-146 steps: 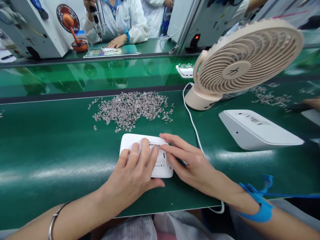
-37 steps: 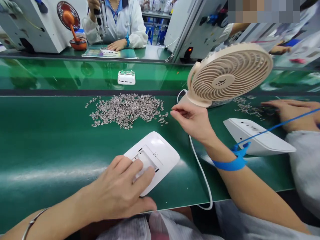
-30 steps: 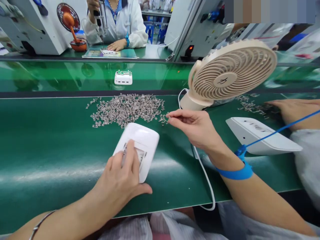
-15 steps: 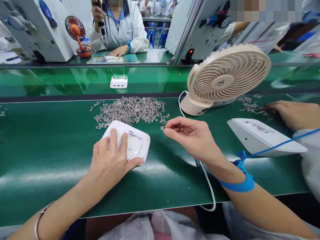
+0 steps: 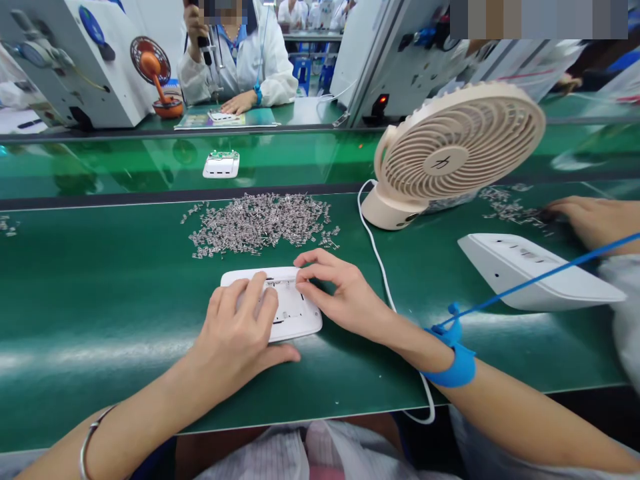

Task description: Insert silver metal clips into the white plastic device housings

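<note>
A white plastic casing (image 5: 300, 323) lies on the green bench with its recessed, slotted side facing up. My left hand (image 5: 240, 323) steadies it, with bent fingers over its left half and the thumb stretched out below its front edge. At the casing's upper right, my right hand (image 5: 340, 293) has thumb and fingers pinched at the rim of the recess. Whatever small piece is between those fingertips is hidden. Just behind the casing spreads a heap of small metal spring clips (image 5: 260, 223).
A beige fan (image 5: 450, 153) with a white cable (image 5: 377, 253) stands behind my right hand. A larger white housing (image 5: 540, 270) lies farther right, near another person's hand (image 5: 595, 220). A white unit with a circuit board (image 5: 221, 165) sits on the green belt (image 5: 300, 157).
My right hand has moved left from the heap's edge, where it pinched a small metal clip, to the casing. The casing has turned straighter and come nearer. The unit on the belt has shifted left.
</note>
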Motion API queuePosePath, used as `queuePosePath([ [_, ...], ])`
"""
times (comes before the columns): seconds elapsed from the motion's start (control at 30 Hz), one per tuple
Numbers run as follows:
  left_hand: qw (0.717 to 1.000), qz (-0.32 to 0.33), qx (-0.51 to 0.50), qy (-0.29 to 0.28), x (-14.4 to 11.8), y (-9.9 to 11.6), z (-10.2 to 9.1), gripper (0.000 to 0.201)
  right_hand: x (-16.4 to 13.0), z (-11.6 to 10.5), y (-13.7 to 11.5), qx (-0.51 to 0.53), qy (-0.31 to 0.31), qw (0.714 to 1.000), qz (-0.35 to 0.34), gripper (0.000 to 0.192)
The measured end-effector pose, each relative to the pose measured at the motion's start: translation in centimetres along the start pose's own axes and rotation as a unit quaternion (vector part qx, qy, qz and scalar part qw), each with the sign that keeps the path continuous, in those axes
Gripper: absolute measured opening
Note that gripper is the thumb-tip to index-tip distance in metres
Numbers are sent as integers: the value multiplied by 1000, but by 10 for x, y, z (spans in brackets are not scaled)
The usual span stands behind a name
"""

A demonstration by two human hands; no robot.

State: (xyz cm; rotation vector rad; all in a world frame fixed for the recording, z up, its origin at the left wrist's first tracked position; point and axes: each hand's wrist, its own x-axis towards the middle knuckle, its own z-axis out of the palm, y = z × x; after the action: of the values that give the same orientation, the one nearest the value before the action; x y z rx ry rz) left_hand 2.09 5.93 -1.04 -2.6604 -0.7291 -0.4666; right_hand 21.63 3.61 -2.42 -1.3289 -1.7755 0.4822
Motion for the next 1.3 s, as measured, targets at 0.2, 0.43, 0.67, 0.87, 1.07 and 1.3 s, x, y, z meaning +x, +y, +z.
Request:
queuePosePath([
  [0.2,999,15,35,-12,-1,6,-3,65,2,8,3,-42,5,999,-19,14],
  [0.43,998,9,53,-17,0,12,-4,72,2,12,3,-50,19,998,-25,14],
  [0.67,998,1,61,-26,0,13,-5,77,0,14,3,-38,22,999,7,14],
  [0.87,994,-6,89,-64,6,19,-7,85,-2,23,-2,-97,67,993,-6,14],
  [1.07,992,1,102,-77,7,21,-5,85,-5,19,-1,-57,68,996,15,14],
  [1.3,993,-9,87,-84,9,21,-5,86,-11,7,3,-7,29,999,21,22],
])
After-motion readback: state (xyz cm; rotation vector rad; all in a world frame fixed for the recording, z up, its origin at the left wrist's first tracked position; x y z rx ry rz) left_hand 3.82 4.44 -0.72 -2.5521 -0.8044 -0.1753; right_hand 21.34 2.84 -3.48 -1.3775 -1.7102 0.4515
